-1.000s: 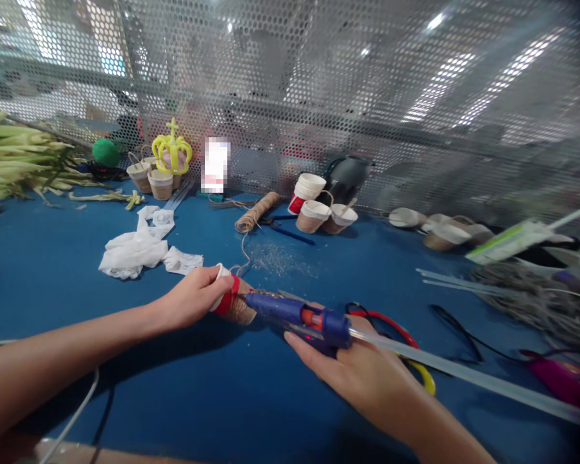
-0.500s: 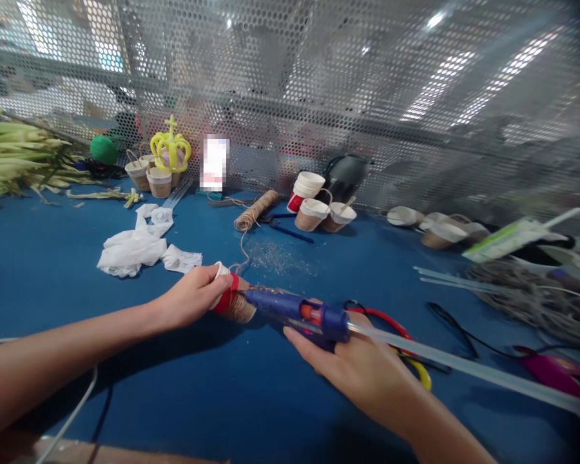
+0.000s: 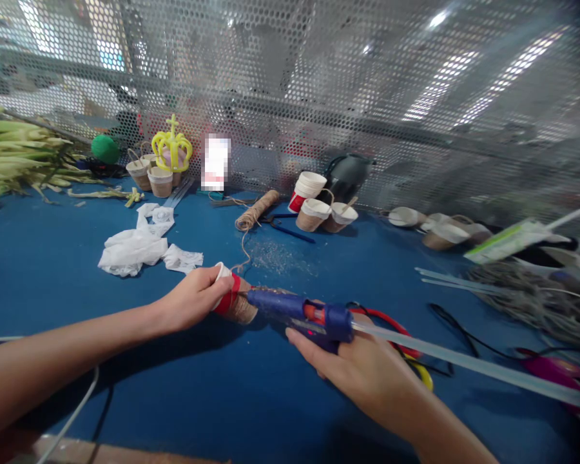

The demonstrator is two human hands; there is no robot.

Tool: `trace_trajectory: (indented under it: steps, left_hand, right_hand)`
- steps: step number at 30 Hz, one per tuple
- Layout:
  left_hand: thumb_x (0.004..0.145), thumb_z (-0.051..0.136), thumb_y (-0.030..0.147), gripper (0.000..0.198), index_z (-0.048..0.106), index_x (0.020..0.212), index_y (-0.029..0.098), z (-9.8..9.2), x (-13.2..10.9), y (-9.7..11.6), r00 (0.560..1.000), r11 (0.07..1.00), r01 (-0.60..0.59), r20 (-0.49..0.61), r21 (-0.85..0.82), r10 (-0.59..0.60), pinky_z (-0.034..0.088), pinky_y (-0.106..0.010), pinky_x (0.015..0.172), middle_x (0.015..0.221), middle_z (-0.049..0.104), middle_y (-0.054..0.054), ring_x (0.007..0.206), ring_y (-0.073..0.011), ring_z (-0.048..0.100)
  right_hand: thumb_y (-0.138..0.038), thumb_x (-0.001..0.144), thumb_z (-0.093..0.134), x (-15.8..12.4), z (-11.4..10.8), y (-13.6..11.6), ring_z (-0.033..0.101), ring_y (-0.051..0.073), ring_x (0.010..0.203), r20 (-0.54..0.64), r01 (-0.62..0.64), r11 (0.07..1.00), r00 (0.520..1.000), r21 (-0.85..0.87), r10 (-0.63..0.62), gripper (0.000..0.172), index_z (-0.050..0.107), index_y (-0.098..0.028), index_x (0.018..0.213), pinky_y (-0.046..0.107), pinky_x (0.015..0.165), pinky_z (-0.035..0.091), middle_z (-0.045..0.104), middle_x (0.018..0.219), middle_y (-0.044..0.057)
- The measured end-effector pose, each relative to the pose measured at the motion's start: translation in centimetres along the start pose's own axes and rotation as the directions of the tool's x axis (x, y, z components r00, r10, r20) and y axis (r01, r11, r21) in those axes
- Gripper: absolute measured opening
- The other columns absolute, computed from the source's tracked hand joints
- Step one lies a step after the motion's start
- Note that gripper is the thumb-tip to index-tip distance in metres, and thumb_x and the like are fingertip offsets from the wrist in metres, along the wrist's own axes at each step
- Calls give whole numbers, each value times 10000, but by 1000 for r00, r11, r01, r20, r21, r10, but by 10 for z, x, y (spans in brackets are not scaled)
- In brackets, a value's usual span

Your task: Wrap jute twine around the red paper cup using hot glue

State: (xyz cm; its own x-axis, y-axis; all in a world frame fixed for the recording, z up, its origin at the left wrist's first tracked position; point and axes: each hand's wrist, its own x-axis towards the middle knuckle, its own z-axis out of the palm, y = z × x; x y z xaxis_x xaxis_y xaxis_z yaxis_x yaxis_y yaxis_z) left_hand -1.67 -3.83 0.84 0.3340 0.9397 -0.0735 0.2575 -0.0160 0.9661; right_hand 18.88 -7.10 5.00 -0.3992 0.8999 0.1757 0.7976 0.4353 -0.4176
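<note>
My left hand grips a small paper cup by its rim end. The cup lies tilted on its side, with a red band and brown twine wound round its lower part. My right hand is closed round a blue glue gun with a long clear glue stick out of its back. The gun's nozzle points left and meets the cup's side. From the cup a strand of twine runs up to a twine roll on the blue table.
White crumpled cloth lies left of centre. Twine-wrapped cups and pliers are beyond the hands. Red-and-yellow-handled scissors sit under my right wrist. Husks lie far left, grey cord right.
</note>
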Motion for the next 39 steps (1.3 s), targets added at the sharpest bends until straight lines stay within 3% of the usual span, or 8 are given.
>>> trace_trajectory:
  steps: [11,24,32,39]
  left_hand:
    - [776,371,344,357,630,859,112,0,-2,-5,1000,998,-5,16,56,5,419,-230,585,716,633,-35,661,-162,543]
    - [808,325,353,379,606,850,102,0,-2,-8,998,993,-49,55,109,43,401,-219,570,706,597,-23,625,-133,498]
    - [826,301,352,384,583,835,91,0,-4,-12,996,983,-86,32,165,82,394,-217,570,691,576,-16,607,-121,473]
    - [824,303,349,374,577,828,95,0,-4,-13,995,981,-96,29,171,92,399,-214,568,682,578,-12,602,-119,477]
  right_hand:
    - [-330,721,509,-2,0,3,558,163,426,47,-40,998,998,44,38,127,612,-261,692,247,362,373,497,358,-43]
    - [-335,740,478,-2,0,6,586,167,513,54,7,1000,999,-14,-6,197,615,-232,643,237,436,419,537,418,-20]
    - [-348,744,466,-1,1,9,529,133,410,130,-92,995,988,36,87,261,567,-210,547,230,417,408,513,386,-28]
    - [-359,741,477,-1,2,8,486,111,355,135,-155,982,981,104,141,241,588,-201,596,220,383,386,505,375,-38]
